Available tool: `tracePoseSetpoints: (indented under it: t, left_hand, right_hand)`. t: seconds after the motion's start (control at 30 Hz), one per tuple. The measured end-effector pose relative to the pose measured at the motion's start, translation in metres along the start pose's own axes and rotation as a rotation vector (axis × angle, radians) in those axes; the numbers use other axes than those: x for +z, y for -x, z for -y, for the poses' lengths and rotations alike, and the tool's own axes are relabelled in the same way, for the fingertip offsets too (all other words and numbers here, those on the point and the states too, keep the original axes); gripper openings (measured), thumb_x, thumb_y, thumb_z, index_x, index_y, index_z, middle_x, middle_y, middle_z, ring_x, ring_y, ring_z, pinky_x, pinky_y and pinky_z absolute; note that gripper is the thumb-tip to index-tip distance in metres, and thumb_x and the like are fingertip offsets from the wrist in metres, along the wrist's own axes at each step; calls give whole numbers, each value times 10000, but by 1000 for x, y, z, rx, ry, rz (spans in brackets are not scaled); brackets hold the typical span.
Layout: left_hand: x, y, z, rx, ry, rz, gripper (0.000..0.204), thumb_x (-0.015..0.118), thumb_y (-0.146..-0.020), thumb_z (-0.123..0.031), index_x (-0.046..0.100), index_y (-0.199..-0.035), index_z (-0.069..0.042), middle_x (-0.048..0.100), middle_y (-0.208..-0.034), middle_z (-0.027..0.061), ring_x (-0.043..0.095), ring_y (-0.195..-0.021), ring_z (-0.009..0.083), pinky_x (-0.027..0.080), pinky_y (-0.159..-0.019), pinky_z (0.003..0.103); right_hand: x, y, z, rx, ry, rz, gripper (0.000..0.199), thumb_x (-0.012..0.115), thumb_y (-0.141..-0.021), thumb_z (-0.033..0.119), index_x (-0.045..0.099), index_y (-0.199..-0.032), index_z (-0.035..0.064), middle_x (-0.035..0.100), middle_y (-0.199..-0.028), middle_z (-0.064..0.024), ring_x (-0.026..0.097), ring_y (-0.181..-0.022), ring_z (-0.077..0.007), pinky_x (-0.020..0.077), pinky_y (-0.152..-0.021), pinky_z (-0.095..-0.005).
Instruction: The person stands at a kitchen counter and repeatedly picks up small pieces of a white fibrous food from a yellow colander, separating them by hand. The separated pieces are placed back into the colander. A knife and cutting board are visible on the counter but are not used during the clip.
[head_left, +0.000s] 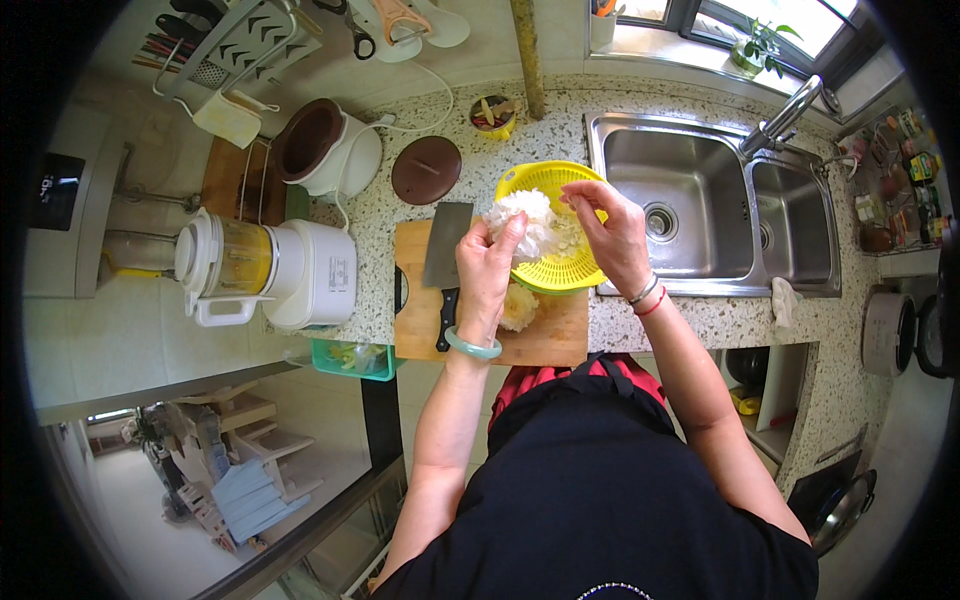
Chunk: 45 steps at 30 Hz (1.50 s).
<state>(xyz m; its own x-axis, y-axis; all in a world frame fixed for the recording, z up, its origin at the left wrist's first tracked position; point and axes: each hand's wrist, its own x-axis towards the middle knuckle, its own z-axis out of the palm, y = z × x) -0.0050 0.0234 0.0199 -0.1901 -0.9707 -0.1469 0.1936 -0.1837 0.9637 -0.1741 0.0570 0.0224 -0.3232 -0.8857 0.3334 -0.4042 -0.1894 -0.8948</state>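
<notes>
My left hand [487,268] is closed around a frilly white clump of snow fungus [526,222], above the left part of a yellow colander [555,274]. Over the colander's right side, my right hand [615,230] has its thumb and fingers pinched together close to the clump; whatever lies between the fingertips is too small to make out. Pale torn bits rest inside the colander. Another yellowish-white clump of snow fungus [518,308] sits on the wooden cutting board [545,338], just below the colander. A cleaver [446,262] lies on the board left of my left hand.
To the right is a steel double sink [680,190] with a faucet [785,118]. On the left stand a white blender [290,272] and a white cooker [340,155], its brown lid [426,170] nearby. A yellow cup [493,118] stands behind. A green bin [352,360] hangs at the counter's front.
</notes>
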Motion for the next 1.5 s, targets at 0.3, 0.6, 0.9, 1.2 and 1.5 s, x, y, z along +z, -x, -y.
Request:
tracePoseSetpoints:
  t: [0.3, 0.6, 0.9, 1.2, 1.5]
  left_hand:
    - [3, 2, 2, 141, -212, -7, 235, 716, -883, -177, 692, -1041, -5, 711, -901, 15, 621, -781, 57, 503, -707, 229]
    - [10, 10, -9, 187, -315, 50, 213, 719, -860, -113, 688, -1028, 16, 723, -903, 40, 631, -784, 68, 515, -715, 242]
    - [8, 9, -3, 136, -279, 49, 230, 731, -859, -140, 697, -1026, 16, 723, -910, 35, 631, -789, 61, 515, -710, 235]
    - [-4, 3, 8, 1, -147, 71, 253, 691, -899, -138, 676, -1106, 6, 698, -977, 24, 630, -838, 63, 510, -758, 224]
    - [-8, 0, 6, -71, -31, 76, 259, 681, -903, -139, 664, -1122, -2, 696, -1034, 53, 649, -911, 103, 517, -841, 262]
  right_hand:
    - [1, -1, 19, -254, 134, 81, 206, 735, -782, 93, 650, -965, 51, 633, -831, -87, 612, -817, -264, 499, -749, -367]
    - [10, 2, 17, -305, 165, -1, 168, 687, -740, 7, 572, -856, 42, 585, -757, -94, 596, -741, -268, 496, -669, -365]
    - [15, 3, 10, -259, 143, -18, 168, 686, -729, 7, 532, -792, 30, 572, -727, -113, 595, -706, -299, 495, -637, -372]
    - [14, 8, 2, 202, -291, 39, 115, 669, -828, 40, 658, -925, -21, 705, -829, -95, 678, -764, -117, 537, -704, -246]
    - [0, 4, -8, 11, -42, -22, 116, 698, -851, 76, 683, -946, 13, 695, -860, -73, 661, -750, -163, 523, -688, -272]
